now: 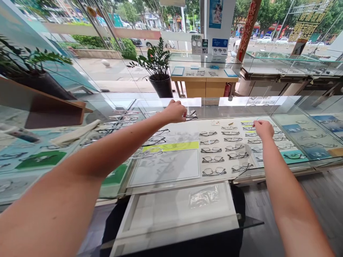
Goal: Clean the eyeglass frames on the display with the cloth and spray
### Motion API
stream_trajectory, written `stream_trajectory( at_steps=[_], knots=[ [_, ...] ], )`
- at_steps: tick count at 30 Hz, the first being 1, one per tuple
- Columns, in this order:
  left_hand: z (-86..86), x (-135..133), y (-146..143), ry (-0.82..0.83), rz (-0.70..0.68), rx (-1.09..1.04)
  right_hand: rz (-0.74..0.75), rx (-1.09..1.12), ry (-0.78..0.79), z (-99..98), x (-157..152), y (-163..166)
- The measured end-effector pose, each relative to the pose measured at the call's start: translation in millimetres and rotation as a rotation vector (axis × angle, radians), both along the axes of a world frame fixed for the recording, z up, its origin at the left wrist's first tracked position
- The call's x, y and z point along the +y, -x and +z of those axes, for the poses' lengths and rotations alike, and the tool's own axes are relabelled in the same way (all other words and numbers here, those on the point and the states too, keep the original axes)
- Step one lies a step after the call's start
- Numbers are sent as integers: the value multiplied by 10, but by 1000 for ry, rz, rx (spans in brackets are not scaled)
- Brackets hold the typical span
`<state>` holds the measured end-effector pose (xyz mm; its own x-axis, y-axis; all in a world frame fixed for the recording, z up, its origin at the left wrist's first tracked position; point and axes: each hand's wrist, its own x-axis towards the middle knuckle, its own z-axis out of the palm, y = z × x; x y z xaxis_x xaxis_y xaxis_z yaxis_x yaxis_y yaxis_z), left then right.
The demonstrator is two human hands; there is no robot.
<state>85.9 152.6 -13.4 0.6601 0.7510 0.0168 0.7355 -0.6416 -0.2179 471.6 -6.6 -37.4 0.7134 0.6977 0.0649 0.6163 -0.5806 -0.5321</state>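
Observation:
My left hand (175, 111) reaches over the glass counter at its far side, fingers curled round a dark-framed pair of eyeglasses (192, 115). Its arm crosses above stacked eyeglasses on the left. Over the right part of the display, my right hand (264, 129) is closed in a pinch; whatever is between its fingertips is too small to make out. Rows of eyeglasses (213, 160) lie folded open on the white display board (189, 171) between my arms. More eyeglasses (252, 123) with yellow strips are just left of my right fingers.
In front of me a white drawer (182, 214) is pulled out, with a clear plastic bag (203, 196) inside. A beige cloth (76, 134) lies on the left counter. Glass cases (308, 135) continue to the right. Beyond stand a potted plant (160, 84) and another display cabinet (205, 85).

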Motion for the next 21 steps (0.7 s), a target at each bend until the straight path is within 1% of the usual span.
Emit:
stream_trajectory(
  at_steps=[3,6,9,12,14,16,17,19,20,21],
  knots=[
    [37,-152,-5,21,-5,-21,0,-6,-9,2,1,7],
    [93,-412,-35,69,-41,-67,-5,-2,-13,6,-1,11],
    [191,-772,-101,81,-151,-161,-2,3,-18,10,-3,4],
    [342,-1217,-184,163,-259,-239,-2,0,-23,7,1,-16],
    [440,-1554,-230,292,-345,-307,-10,-2,-18,3,6,-30],
    [490,-1909,-258,489,-402,-396,-16,-1,-12,2,10,-37],
    [482,-2083,-266,609,-418,-449,-18,-1,-11,4,10,-36],
    [384,-2406,-277,897,-445,-506,-19,2,-16,11,8,-30],
    [293,-2545,-284,1002,-449,-516,-21,5,-19,16,6,-26],
    [179,-2666,-295,1060,-448,-513,-25,9,-19,22,5,-21]
  ],
)
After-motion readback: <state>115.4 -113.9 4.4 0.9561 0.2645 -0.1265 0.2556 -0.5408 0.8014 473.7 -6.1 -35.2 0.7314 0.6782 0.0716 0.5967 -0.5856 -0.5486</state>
